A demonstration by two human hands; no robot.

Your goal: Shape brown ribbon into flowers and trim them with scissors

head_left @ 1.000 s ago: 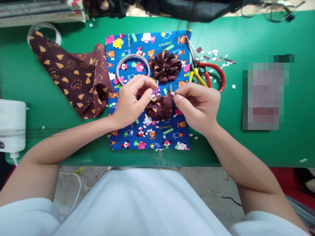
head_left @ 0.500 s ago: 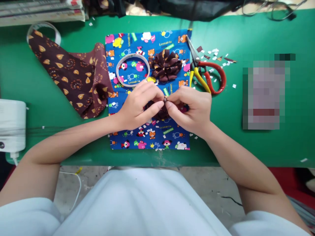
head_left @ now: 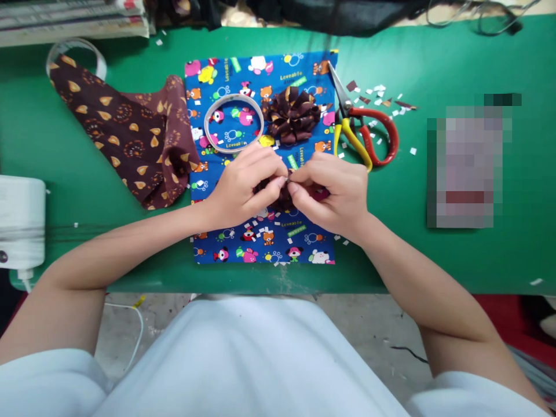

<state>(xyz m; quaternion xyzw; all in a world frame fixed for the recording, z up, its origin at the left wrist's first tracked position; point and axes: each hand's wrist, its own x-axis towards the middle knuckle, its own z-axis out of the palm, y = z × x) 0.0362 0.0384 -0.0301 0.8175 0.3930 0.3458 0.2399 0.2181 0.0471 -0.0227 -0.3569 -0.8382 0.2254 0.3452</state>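
Note:
My left hand (head_left: 254, 185) and my right hand (head_left: 332, 191) meet over a blue cartoon-print sheet (head_left: 208, 231), thumbs and forefingers pinched together. Between the fingertips is a small brown fabric piece (head_left: 287, 180), mostly covered by the fingers. Just below them shows a dark brown fabric bundle (head_left: 283, 200), largely hidden by my hands. Beyond my hands on the sheet sit a ruffled brown fabric flower (head_left: 294, 116) and a roll of clear tape (head_left: 208, 134). Scissors (head_left: 364, 136) with one red and one yellow handle lie at the sheet's right edge.
Patterned brown cloth (head_left: 130, 130) lies left of the sheet, over part of another tape roll (head_left: 101, 65). Paper scraps (head_left: 379, 92) are scattered by the scissors. A white box with a cable (head_left: 21, 223) is at far left, stacked books (head_left: 78, 23) at the back, a blurred-out object (head_left: 467, 168) at right.
My right hand has shifted slightly left, closer to my left hand. The fingertips cover more of the small piece now. Everything else lies as before.

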